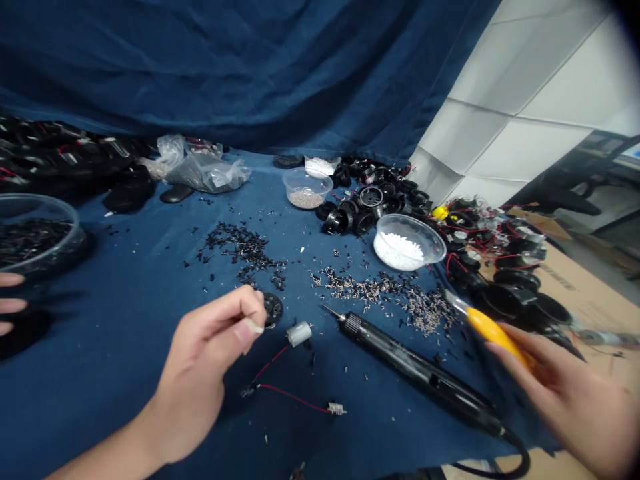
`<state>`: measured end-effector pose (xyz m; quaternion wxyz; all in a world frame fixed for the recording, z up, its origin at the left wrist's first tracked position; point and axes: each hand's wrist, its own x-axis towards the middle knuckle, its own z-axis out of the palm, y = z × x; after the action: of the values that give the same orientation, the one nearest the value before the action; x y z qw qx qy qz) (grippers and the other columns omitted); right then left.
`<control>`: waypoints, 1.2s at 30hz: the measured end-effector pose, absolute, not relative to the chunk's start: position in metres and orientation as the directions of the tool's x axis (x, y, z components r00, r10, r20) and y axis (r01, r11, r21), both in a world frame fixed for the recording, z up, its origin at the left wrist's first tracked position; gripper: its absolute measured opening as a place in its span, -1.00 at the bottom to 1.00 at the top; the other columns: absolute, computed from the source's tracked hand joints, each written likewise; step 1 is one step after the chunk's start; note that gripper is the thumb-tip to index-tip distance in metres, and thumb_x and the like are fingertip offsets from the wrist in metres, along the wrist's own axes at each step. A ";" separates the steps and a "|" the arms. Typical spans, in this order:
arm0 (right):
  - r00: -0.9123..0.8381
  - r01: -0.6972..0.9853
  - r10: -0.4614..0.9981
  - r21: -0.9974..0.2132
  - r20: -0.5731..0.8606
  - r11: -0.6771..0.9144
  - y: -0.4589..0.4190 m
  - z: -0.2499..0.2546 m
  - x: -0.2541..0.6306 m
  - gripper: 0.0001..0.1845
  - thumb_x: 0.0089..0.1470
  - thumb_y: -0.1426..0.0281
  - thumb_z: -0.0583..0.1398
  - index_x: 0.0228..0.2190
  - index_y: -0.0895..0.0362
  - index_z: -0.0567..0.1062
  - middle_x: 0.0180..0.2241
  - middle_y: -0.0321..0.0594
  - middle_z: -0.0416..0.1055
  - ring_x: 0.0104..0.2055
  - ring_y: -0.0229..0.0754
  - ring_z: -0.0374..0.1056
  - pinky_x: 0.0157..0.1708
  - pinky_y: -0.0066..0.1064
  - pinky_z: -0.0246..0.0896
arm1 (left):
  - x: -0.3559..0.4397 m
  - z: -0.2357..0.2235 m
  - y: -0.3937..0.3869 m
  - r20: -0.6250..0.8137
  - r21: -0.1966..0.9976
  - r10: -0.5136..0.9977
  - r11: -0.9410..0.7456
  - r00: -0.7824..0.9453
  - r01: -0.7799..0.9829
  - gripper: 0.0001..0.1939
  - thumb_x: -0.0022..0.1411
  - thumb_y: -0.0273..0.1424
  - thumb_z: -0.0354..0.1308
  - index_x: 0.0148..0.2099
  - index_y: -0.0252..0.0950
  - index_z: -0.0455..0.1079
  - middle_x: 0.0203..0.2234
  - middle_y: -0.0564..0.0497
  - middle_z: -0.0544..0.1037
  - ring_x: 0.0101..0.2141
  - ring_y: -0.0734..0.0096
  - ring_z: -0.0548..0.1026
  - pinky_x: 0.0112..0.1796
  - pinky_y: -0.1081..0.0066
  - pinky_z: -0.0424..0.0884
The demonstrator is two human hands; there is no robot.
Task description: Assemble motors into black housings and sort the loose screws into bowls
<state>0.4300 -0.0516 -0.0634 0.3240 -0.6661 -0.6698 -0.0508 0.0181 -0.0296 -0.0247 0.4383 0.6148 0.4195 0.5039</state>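
The person's left hand is hovering low over the blue-cloth desk, thumb and forefinger pinched together as if nipping something tiny; whatever sits between them is too small to make out. Just past the fingertips a black round part is lying flat on the cloth, and beside it a small grey motor is trailing red wires toward a little switch, so the pieces appear to be kept close under the working hand.

The right hand is coming in from the right edge, fingers loosely curled around a yellow-handled tool whose tip is pointing up and left toward the scattered metal screws; the picture is blurred here, so how firm the grip is cannot be told. A black electric screwdriver is lying diagonally between the two hands, bit toward the motor, within easy reach of either.

Supplies are ringing the work area: loose black screws, a clear bowl of white beads, a smaller cup of grey grains, a heap of black housings, and a bowl of dark parts at the left. Fingertips of another hand are showing at the far left edge.
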 end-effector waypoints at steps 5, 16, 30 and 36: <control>-0.179 0.982 0.947 -0.012 0.268 0.189 -0.039 -0.080 0.453 -0.47 0.22 0.04 0.04 -0.08 0.18 0.55 -0.31 -0.12 0.54 -0.44 -0.04 0.51 -0.58 -0.38 0.34 | -0.010 -0.014 -0.013 0.217 0.791 0.925 -0.354 0.312 0.500 -0.62 0.41 -0.34 -0.16 -0.51 -0.25 -0.02 -0.62 0.14 0.00 -0.58 0.51 0.02 -0.53 0.43 0.00; -0.484 0.798 0.776 -0.160 0.404 0.582 -0.041 -0.025 0.291 -0.71 0.26 0.41 0.10 -0.01 0.15 0.45 -0.05 -0.11 0.39 -0.08 -0.13 0.36 -0.11 -0.33 0.33 | -0.044 -0.021 0.003 -0.163 0.536 0.821 -0.392 0.547 0.748 -0.67 0.37 -0.13 -0.01 -0.30 -0.18 0.45 -0.47 0.15 0.52 -0.47 0.53 0.42 -0.41 0.49 0.19; -0.644 0.587 0.675 -0.332 0.361 0.738 -0.006 -0.050 0.216 -0.76 0.20 0.57 0.11 -0.08 0.24 0.37 -0.14 -0.05 0.35 -0.13 -0.10 0.29 -0.15 -0.25 0.32 | -0.030 -0.058 0.003 -0.074 0.591 0.710 -0.534 0.700 0.604 -0.91 0.34 -0.42 0.11 -0.26 -0.24 0.41 -0.35 0.13 0.50 -0.32 0.48 0.48 -0.30 0.54 0.23; -0.238 0.111 0.946 -0.962 0.220 0.251 -0.029 -0.050 0.221 -0.77 0.04 0.38 0.34 -0.28 0.06 0.39 -0.27 -0.28 0.33 -0.36 -0.34 0.31 -0.40 -0.55 0.28 | -0.033 -0.058 0.004 -0.052 0.587 0.693 -0.562 0.719 0.583 -0.93 0.33 -0.44 0.13 -0.25 -0.25 0.41 -0.35 0.10 0.48 -0.27 0.45 0.46 -0.27 0.53 0.22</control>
<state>0.2208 -0.0290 -0.0502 0.4606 -0.4107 -0.6431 0.4534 -0.0333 0.0043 -0.0583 0.2956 0.8788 0.3630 0.0927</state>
